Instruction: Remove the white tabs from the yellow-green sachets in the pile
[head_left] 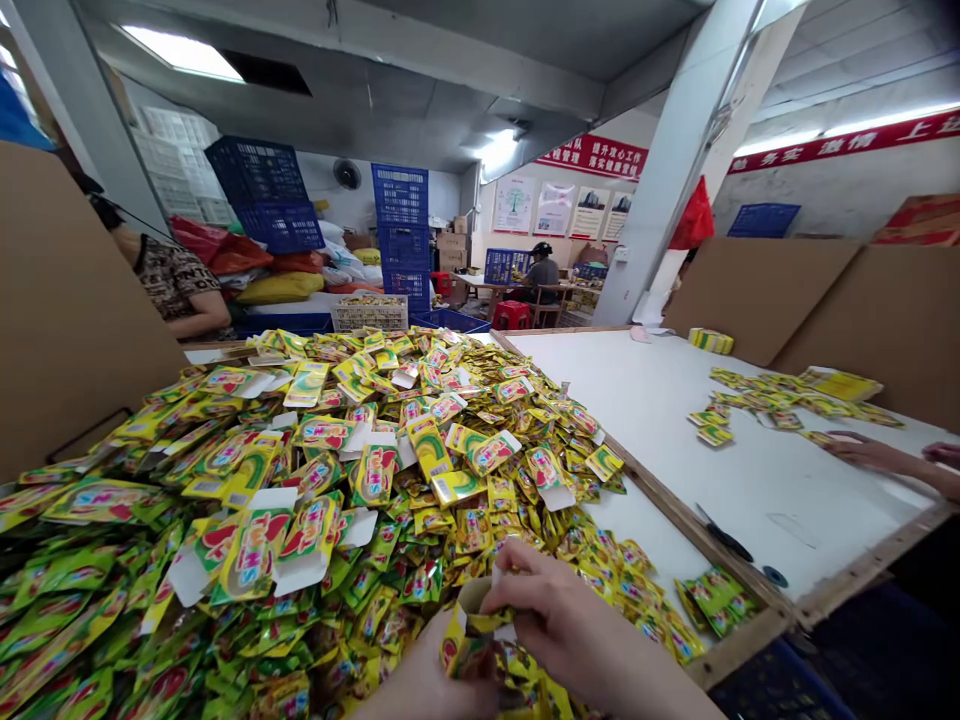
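A big heap of yellow and green packets (315, 500) and flat small cartons covers the white table (645, 520) in front of me. At the bottom edge my left hand (420, 680) grips a small yellow carton (469, 640) with its top flap open. My right hand (559, 615) is closed in a pinch over that opening, fingers pressed on packets going into the carton. More loose packets (716, 598) lie just right of my hands near the table's wooden edge.
A second white table (675, 400) at the right holds scattered packets (795, 400), black scissors (724, 535) and another person's hands (896, 458). Cardboard sheets (67, 320) stand at both sides. A person (172, 280) sits at the left, blue crates (401, 230) behind.
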